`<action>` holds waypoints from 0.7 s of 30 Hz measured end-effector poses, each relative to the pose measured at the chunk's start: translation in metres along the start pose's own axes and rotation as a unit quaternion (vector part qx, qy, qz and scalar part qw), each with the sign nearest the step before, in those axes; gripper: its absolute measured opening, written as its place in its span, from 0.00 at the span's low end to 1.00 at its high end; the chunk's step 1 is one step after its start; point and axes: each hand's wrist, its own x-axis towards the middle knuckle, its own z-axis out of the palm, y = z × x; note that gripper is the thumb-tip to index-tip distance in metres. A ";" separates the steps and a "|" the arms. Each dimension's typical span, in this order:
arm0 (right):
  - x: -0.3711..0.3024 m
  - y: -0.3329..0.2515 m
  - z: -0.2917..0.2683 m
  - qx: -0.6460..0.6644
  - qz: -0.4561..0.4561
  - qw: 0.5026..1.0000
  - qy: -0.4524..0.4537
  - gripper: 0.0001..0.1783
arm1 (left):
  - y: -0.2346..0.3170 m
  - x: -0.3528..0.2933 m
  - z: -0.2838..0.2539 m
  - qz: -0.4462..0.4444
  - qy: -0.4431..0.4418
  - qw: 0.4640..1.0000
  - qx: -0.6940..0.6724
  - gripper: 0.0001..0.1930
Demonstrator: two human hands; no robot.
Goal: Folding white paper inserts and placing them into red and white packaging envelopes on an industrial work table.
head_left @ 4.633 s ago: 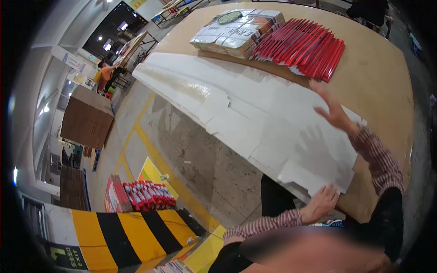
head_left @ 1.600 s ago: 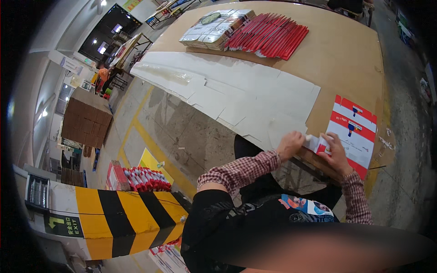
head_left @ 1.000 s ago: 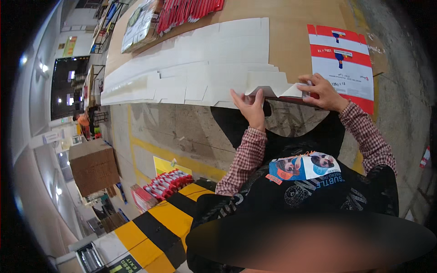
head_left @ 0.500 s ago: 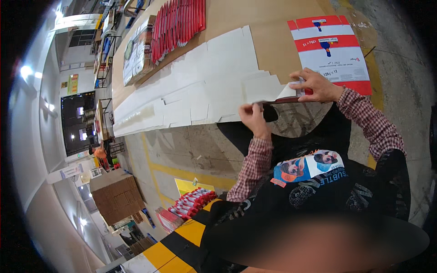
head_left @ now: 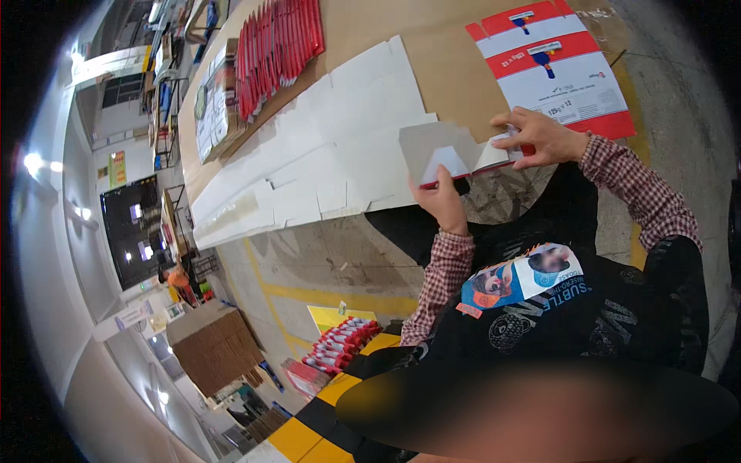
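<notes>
At the table's near edge my hands hold a partly folded cardboard carton [head_left: 440, 141], pale inside with a red outer edge. My left hand [head_left: 444, 201] is closed on its left end, the thumb pressed on a white flap. My right hand [head_left: 544, 139] grips the right end, thumb below and fingers bent over an upturned flap. Under and left of the carton lie overlapping white card blanks [head_left: 324, 166]. A printed red and white carton sheet [head_left: 575, 89] lies flat beyond my right hand.
On the brown table [head_left: 378, 19] stand a row of red flat packs [head_left: 278, 46] and a plastic-wrapped bundle [head_left: 216, 104]. Red and white packs [head_left: 343, 343] sit in a yellow box at lower left. Farther off are a brown cardboard box [head_left: 216, 347] and a person [head_left: 177, 278].
The carton's left flap has swung up and now shows its pale inside. My left hand has turned, its thumb now on the flap. The view has shifted slightly.
</notes>
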 end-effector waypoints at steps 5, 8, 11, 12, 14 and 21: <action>0.003 -0.012 -0.008 -0.087 -0.052 0.995 -0.012 0.34 | 0.003 0.021 0.043 0.406 -0.345 0.769 0.354 0.34; -0.014 -0.011 -0.015 -0.101 0.016 0.995 -0.009 0.38 | 0.001 0.041 0.052 0.394 -0.445 0.659 0.461 0.57; -0.034 -0.014 -0.020 -0.237 0.082 0.964 0.094 0.42 | -0.003 0.047 0.054 0.392 -0.444 0.677 0.437 0.56; -0.037 -0.014 -0.020 -0.219 0.092 0.964 0.119 0.44 | -0.004 0.047 0.058 0.395 -0.440 0.657 0.467 0.56; -0.041 -0.012 -0.017 -0.200 0.104 0.963 0.145 0.45 | -0.007 0.047 0.064 0.391 -0.443 0.658 0.467 0.55; -0.048 -0.012 -0.009 -0.217 0.121 0.963 0.105 0.43 | -0.019 0.047 0.075 0.410 -0.431 0.579 0.558 0.49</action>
